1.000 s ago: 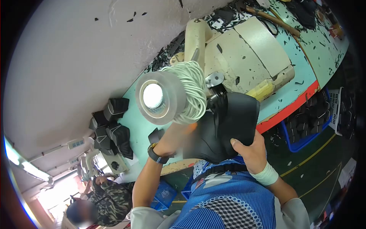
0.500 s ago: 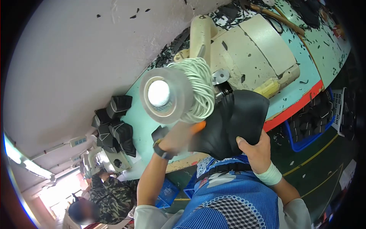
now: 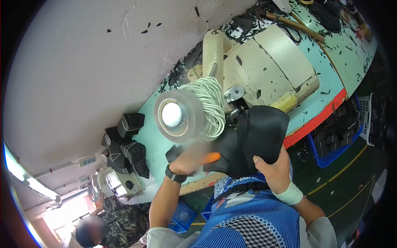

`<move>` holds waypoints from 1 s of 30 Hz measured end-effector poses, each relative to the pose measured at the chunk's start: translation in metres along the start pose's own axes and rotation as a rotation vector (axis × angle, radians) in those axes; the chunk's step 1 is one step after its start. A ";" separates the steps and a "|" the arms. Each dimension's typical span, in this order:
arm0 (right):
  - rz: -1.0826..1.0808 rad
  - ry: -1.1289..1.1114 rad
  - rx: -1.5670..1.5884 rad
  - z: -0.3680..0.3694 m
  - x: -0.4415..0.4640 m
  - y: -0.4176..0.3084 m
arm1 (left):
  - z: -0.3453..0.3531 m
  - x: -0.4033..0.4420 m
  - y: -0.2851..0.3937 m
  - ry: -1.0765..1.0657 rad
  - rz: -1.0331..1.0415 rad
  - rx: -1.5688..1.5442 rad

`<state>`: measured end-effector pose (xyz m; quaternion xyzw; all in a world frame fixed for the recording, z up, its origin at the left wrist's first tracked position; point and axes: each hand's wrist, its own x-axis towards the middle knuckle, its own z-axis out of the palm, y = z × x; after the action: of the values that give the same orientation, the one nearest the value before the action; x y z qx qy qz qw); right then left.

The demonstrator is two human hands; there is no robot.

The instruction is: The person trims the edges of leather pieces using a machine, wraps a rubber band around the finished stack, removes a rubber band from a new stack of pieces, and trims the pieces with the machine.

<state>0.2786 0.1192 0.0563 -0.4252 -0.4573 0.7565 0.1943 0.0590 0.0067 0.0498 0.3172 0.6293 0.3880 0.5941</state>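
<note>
A black, smooth sheet-like piece (image 3: 266, 132) lies across the machine's working end, close to my body. My right hand (image 3: 273, 167), with a pale wrap at the wrist, grips its lower right edge, thumb on top. At the left side of the piece is my left hand (image 3: 191, 158), wearing a dark wristwatch (image 3: 176, 175); its fingers are smeared by motion, and an orange item (image 3: 211, 157) shows beside them. Above it, a lamp (image 3: 171, 114) wound with pale green cord (image 3: 209, 107) hides part of the work. Metal machine parts (image 3: 236, 108) touch the piece's top edge.
The cream machine (image 3: 269, 62) stands on a green table (image 3: 153, 144) with a red edge (image 3: 316, 120). Bundled black pieces (image 3: 134, 155) lie at the left. Blue crate (image 3: 331, 159) is at the right. A hammer (image 3: 295, 25) lies at the top. Another person (image 3: 124, 219) works at lower left.
The view has shifted slightly. My left hand has moved a little down relative to the lamp, and the orange item shows more fully. My right hand keeps its hold on the black piece.
</note>
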 end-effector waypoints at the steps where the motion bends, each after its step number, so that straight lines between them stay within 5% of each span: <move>1: 0.000 0.000 -0.001 0.000 0.000 0.002 | -0.007 0.001 -0.003 -0.033 0.016 0.154; 4: 0.017 0.000 0.021 0.006 -0.001 0.005 | -0.002 0.013 -0.014 0.103 -0.294 -0.066; 6: -0.015 0.042 0.035 0.006 -0.002 0.003 | 0.000 0.011 -0.019 0.152 -0.280 -0.009; 8: -0.018 0.058 -0.002 0.002 -0.004 0.002 | 0.002 0.005 -0.044 0.110 0.059 0.032; 9: -0.021 0.064 -0.037 0.001 -0.004 0.002 | 0.001 0.007 -0.028 0.099 0.063 0.028; 11: -0.006 0.067 -0.030 0.001 -0.005 0.002 | -0.002 0.001 0.017 -0.058 -0.408 -0.112; 15: -0.006 0.050 0.031 0.003 -0.004 0.004 | 0.007 0.008 -0.002 0.109 -0.319 0.164; 18: -0.010 0.088 -0.047 0.001 -0.006 -0.003 | 0.006 0.001 -0.012 0.053 -0.142 -0.252; 20: -0.013 0.077 -0.050 0.001 -0.006 0.000 | 0.000 -0.003 0.001 -0.026 -0.396 -0.320; 23: -0.016 0.050 -0.014 0.003 -0.006 0.001 | 0.003 0.008 -0.003 0.028 -0.410 0.043; 27: -0.049 0.102 -0.034 -0.001 -0.009 0.003 | 0.012 -0.001 0.000 0.119 -0.311 -0.491; 30: -0.044 0.082 -0.057 -0.002 -0.008 0.004 | 0.001 0.007 -0.012 0.053 -0.446 -0.270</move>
<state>0.2848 0.1125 0.0563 -0.4510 -0.4796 0.7207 0.2173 0.0603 0.0064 0.0360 0.0782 0.6414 0.3358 0.6853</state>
